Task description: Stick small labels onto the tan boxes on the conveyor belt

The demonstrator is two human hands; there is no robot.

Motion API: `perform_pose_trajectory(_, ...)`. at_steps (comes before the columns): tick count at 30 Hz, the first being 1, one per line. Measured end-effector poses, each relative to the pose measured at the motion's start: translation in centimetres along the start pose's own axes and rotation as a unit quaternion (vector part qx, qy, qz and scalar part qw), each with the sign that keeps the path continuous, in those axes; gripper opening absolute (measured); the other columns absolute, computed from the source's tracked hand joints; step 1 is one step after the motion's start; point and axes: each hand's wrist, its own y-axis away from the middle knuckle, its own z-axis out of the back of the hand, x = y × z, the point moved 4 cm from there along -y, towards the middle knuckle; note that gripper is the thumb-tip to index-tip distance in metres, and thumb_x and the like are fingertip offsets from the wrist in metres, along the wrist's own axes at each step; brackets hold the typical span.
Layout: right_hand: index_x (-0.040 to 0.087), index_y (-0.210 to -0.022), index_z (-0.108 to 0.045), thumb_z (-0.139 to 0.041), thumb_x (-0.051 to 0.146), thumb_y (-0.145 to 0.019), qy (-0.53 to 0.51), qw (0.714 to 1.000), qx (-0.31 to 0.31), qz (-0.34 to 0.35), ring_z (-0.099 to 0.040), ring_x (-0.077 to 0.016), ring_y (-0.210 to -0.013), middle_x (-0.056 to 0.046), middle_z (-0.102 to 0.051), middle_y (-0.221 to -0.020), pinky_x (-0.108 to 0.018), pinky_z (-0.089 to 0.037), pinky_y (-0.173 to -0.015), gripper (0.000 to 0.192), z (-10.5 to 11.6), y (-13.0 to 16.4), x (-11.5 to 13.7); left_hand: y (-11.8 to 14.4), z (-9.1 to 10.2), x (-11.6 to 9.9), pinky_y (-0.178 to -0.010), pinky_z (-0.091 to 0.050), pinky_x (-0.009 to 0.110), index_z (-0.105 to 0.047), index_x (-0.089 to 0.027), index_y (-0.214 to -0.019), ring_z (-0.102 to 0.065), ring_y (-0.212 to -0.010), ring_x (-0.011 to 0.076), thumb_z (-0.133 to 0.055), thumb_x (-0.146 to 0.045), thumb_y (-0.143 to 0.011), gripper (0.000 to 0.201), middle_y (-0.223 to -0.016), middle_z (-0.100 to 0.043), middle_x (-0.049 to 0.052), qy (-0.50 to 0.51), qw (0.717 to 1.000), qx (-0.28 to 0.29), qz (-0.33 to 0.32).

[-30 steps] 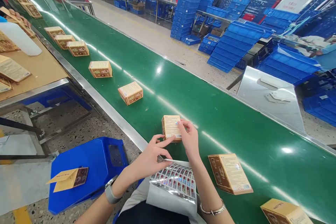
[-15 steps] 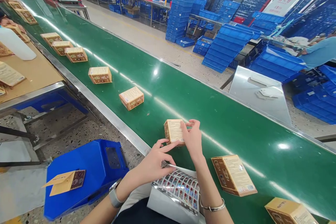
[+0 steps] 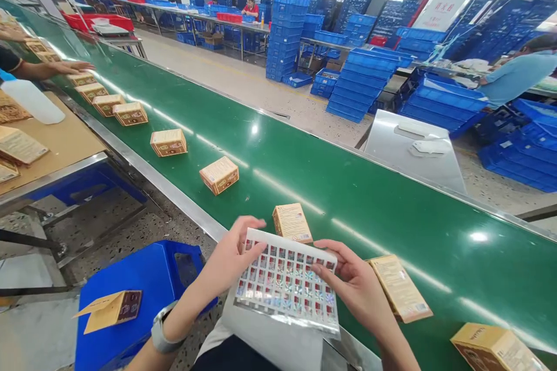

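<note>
A sheet of small shiny hologram stickers (image 3: 285, 281) lies tilted in front of my body, over white backing paper. My left hand (image 3: 235, 258) grips its upper left corner, thumb on top and fingers partly behind. At the right edge my right hand (image 3: 354, 278) pinches the sheet between thumb and fingers. Just beyond the sheet sits a cream and brown carton (image 3: 292, 221) on the green conveyor belt (image 3: 304, 165), its near edge close to the sheet. Another carton (image 3: 400, 287) is partly hidden by my right hand.
Several similar cartons (image 3: 220, 175) stand along the belt to the left, and one carton (image 3: 496, 348) at the lower right. A blue stool (image 3: 152, 278) bears an opened carton (image 3: 115, 310). A co-worker's hand (image 3: 65, 68) reaches over the belt at far left.
Both my hands have left the carton on the belt. The sticker sheet is now raised and spread flat between them. At far left, a co-worker's arm has come over the belt.
</note>
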Motion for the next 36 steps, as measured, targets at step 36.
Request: perform_pose_trajectory(36,0.021,-0.076,-0.073,-0.071,0.045,-0.086,0.011,1.0,-0.003,0.014,-0.062,-0.0176,-0.07,-0.003,-0.071,-0.074,-0.026,-0.047,-0.064,0.026,-1.3,1.6,-0.2,0.9,-4.5,-4.8,-0.062,-0.037,0.024,-0.071,-0.023,-0.087,-0.064,-0.067,0.0139,-0.058,-0.036,-0.095,0.02,-0.076,-0.074,-0.003,-0.217,0.959,0.166,-0.072)
